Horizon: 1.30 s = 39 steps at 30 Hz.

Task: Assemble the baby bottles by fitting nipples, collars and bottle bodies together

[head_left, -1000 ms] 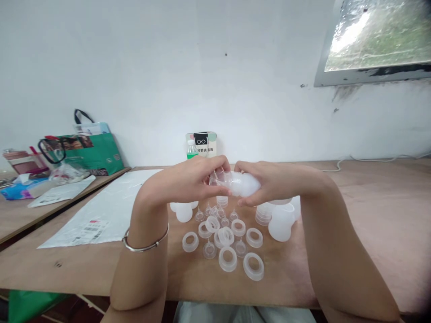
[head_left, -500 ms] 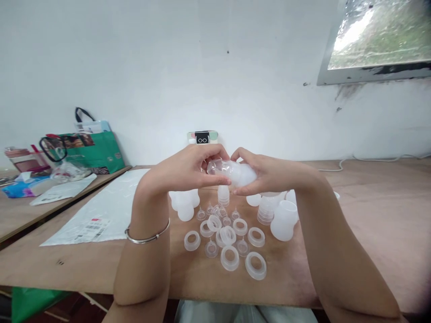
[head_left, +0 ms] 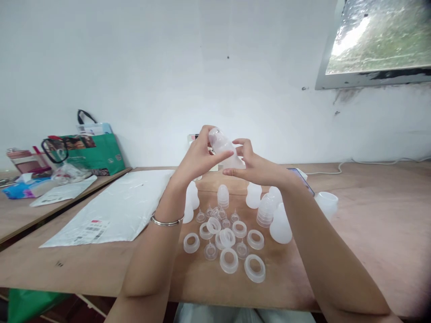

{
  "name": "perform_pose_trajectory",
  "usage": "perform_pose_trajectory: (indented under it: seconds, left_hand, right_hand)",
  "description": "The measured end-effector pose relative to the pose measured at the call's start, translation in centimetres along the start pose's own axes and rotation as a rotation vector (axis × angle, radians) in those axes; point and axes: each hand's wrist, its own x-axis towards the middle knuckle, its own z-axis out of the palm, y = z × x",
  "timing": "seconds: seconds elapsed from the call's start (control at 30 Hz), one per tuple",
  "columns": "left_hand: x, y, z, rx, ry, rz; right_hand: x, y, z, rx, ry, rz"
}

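Observation:
A frosted white baby bottle with a clear dome cap (head_left: pixel 222 146) is held up tilted above the table, cap end to the upper left. My left hand (head_left: pixel 199 156) is closed round the cap end, its thumb lying along the near side. At the lower right end, my right hand (head_left: pixel 257 168) has its thumb and fingers about the bottle's body. Below lie several translucent screw rings (head_left: pixel 229 260) and clear teats (head_left: pixel 210 250). A stack of clear caps (head_left: pixel 265 211) stands beside a frosted bottle body (head_left: pixel 280 226); another cap stack (head_left: pixel 222 196) is farther back.
Frosted bottle bodies (head_left: pixel 191 197) stand left, partly behind my left arm. A white mailing bag (head_left: pixel 111 208) lies flat beyond that arm. Right of my right arm are a phone (head_left: pixel 302 179) and a frosted container (head_left: pixel 327 202). A green bag (head_left: pixel 109 154) stands far left.
Both hands have risen with the bottle, my left more than my right. The bottle went from nearly level to clearly tilted, cap end up. The parts on the table stayed put.

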Motion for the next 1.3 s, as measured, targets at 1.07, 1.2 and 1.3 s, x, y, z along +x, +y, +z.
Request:
perform_pose_trajectory:
  seconds: [1.07, 1.2, 1.3]
  left_hand:
    - [0.0, -11.8, 7.0, 0.575, -0.330, -0.367]
    - [0.3, -10.4, 5.6, 0.578, -0.320, -0.372]
    - [0.6, -8.1, 3.7, 0.579, -0.259, -0.316]
  right_hand:
    - [0.0, 0.6, -1.1, -0.098, -0.053, 0.030]
    - [0.1, 1.1, -1.2, -0.106, -0.043, 0.022]
    - [0.1, 1.1, -1.2, -0.092, 0.019, -0.019]
